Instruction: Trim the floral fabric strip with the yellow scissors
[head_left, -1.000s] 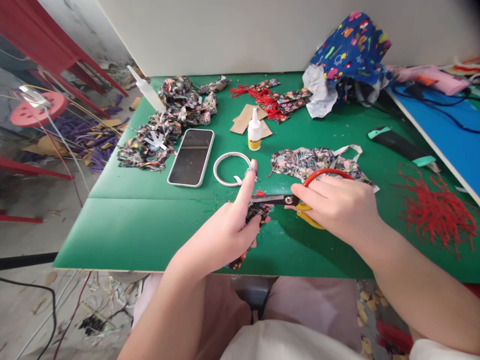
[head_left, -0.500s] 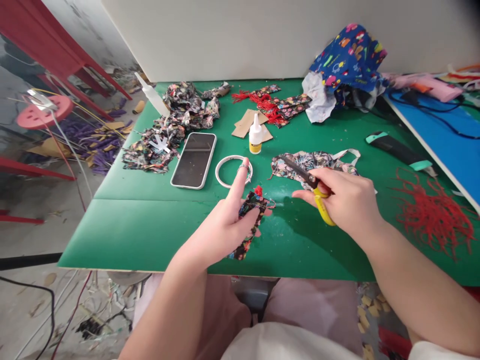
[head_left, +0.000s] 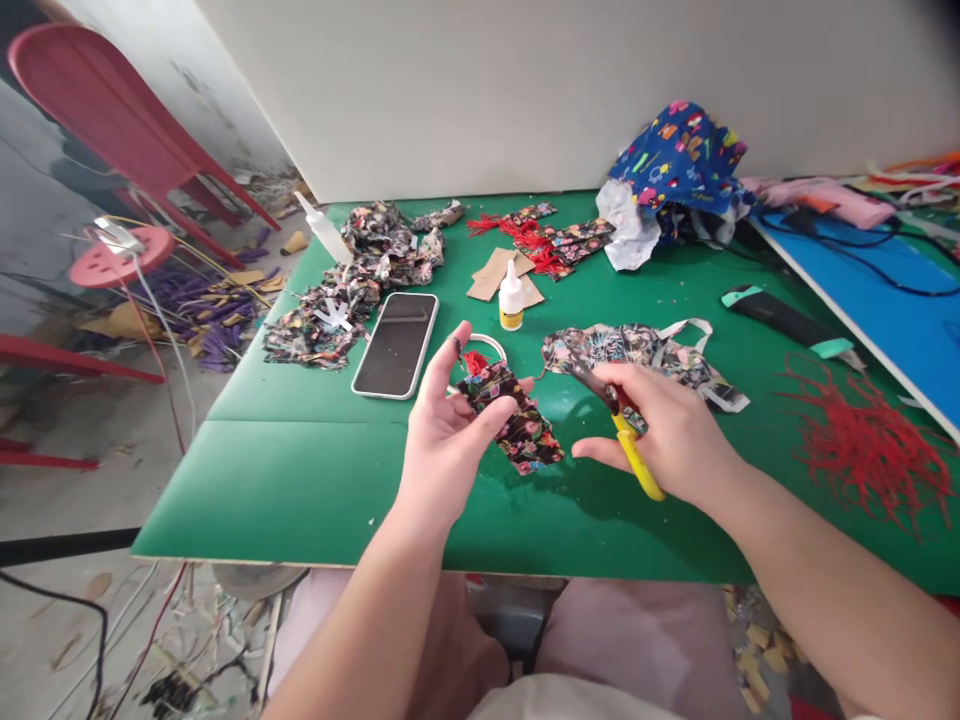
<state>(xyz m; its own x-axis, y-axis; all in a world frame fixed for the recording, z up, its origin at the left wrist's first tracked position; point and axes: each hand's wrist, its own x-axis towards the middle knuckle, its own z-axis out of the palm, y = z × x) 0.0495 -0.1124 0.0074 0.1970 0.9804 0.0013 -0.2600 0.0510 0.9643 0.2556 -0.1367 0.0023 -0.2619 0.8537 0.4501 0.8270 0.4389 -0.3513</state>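
Observation:
My left hand (head_left: 454, 430) pinches a black floral fabric strip (head_left: 521, 425) between thumb and fingers, above the green table top. A red tuft (head_left: 475, 364) shows at the strip's upper end. In my right hand (head_left: 667, 420) is a pair of scissors (head_left: 636, 455) with yellow handles and dark blades pointing up and left; the thumb stretches out toward the strip. Behind the left fingers lies a white ring (head_left: 491, 343), partly covered. A flat floral fabric piece (head_left: 600, 345) with a pale edge lies just beyond the scissors.
A phone (head_left: 396, 345), a small glue bottle (head_left: 511, 298) and cardboard pieces (head_left: 491, 275) lie ahead. Crumpled floral fabric (head_left: 322, 320) is at left, with a white nozzle bottle (head_left: 324, 228). Red threads (head_left: 874, 440) and a box cutter (head_left: 791, 322) lie right, beside a blue board (head_left: 862, 290).
My left hand has turned and lifted the fabric strip, swinging its lower end to the right. The scissors in my right hand have moved slightly down and left. The camera view has shifted.

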